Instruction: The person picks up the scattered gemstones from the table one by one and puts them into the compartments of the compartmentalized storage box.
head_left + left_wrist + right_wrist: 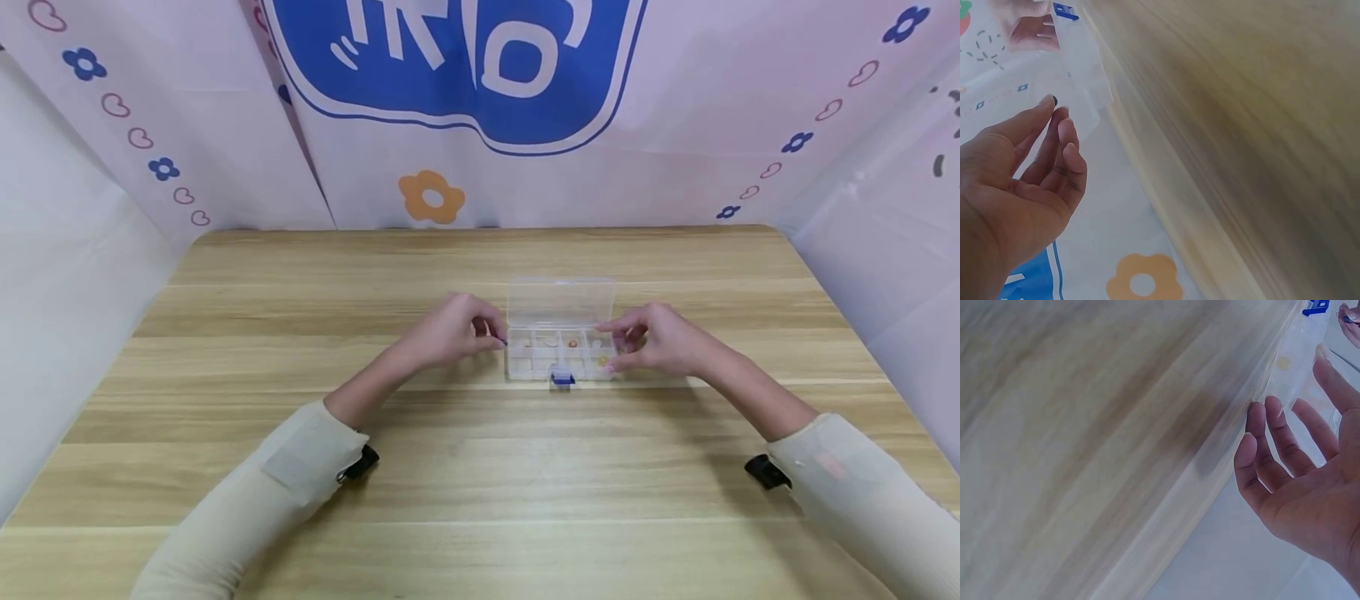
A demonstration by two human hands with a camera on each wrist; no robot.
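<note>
A clear plastic compartment box (525, 371) lies on the table, its transparent lid (561, 302) raised at the back. A blue latch (562, 379) sits at its front. Small pieces lie in some compartments, among them an orange one (573, 343) and a yellow one (603, 361). Just off the box's left end, my left hand (459, 329) pinches a small dark blue piece (1055, 100) between thumb and index finger; its exact kind is too small to tell. My right hand (660, 342) holds the box's right end, thumb at the front corner and index finger toward the back.
The wooden table (450, 500) reaches to a white printed cloth (225, 108) hanging behind it. White sheeting (60, 275) also stands along the left and right sides. Both forearms wear pale sleeves (300, 467) with black wrist devices (767, 472).
</note>
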